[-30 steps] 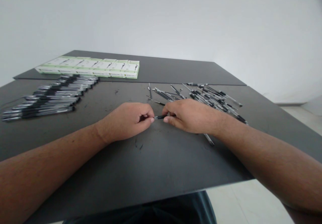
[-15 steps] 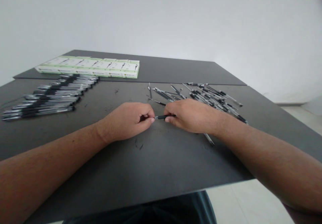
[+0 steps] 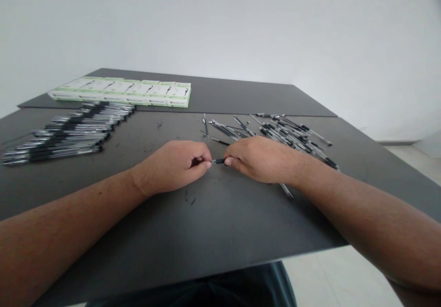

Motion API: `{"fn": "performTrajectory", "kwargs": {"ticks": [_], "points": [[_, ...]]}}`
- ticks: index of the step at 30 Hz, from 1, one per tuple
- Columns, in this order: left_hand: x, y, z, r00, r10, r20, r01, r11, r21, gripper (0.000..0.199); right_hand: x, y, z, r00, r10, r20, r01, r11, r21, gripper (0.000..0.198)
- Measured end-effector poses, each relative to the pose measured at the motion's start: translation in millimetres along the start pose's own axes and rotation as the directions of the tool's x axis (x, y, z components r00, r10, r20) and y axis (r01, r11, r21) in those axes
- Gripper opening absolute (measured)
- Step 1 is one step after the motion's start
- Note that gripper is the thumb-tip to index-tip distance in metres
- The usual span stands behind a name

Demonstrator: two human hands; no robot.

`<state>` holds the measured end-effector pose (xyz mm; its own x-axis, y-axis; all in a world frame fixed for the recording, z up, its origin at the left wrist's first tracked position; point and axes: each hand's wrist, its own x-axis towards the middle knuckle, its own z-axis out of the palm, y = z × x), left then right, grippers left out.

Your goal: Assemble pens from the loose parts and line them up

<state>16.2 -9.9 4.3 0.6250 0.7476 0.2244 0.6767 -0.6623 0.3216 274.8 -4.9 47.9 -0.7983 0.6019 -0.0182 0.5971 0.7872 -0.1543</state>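
Observation:
Between my hands is a pen (image 3: 219, 161) with a black grip, roughly level just above the table. My left hand (image 3: 179, 164) pinches its pointed end between thumb and finger. The fingers of my right hand (image 3: 257, 159) close around the black grip, hiding the rest of the barrel. Below the right wrist, a clear barrel end (image 3: 286, 191) sticks out; which pen it belongs to I cannot tell. Just beyond the fingertips, several thin dark refills and pen parts (image 3: 222, 127) lie scattered.
Clear pen barrels with black grips (image 3: 292, 134) lie in a loose pile at the right. Assembled-looking pens (image 3: 72, 130) form a row on the left. White and green boxes (image 3: 168, 94) line the far left of the dark table (image 3: 213, 233). Small dark scraps dot the surface.
My right fingers have shifted slightly and closed further over the pen's grip, so less of it shows. My left hand stays in place, still pinching the tip.

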Motion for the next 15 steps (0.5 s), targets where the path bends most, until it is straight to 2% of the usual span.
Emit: {"fn": "performTrajectory", "kwargs": {"ticks": [5, 10, 15], "points": [[0.0, 1.3, -1.0, 1.0, 0.001, -0.001, -0.001, 1.0, 0.005, 0.021, -0.7, -2.0, -2.2, 0.998, 0.058, -0.006, -0.058, 0.998, 0.001, 0.021], [-0.2, 1.6, -1.5, 1.0, -0.002, -0.001, 0.002, 1.0, 0.001, 0.019, 0.1, -2.2, -1.2, 0.999, 0.023, 0.026, -0.023, 0.999, -0.026, 0.03], [-0.4, 1.0, -0.9, 1.0, 0.004, -0.01, -0.004, 1.0, -0.006, 0.019, 0.2, -1.2, 0.5, 0.998, 0.053, -0.017, -0.053, 0.998, 0.014, 0.026]]}}
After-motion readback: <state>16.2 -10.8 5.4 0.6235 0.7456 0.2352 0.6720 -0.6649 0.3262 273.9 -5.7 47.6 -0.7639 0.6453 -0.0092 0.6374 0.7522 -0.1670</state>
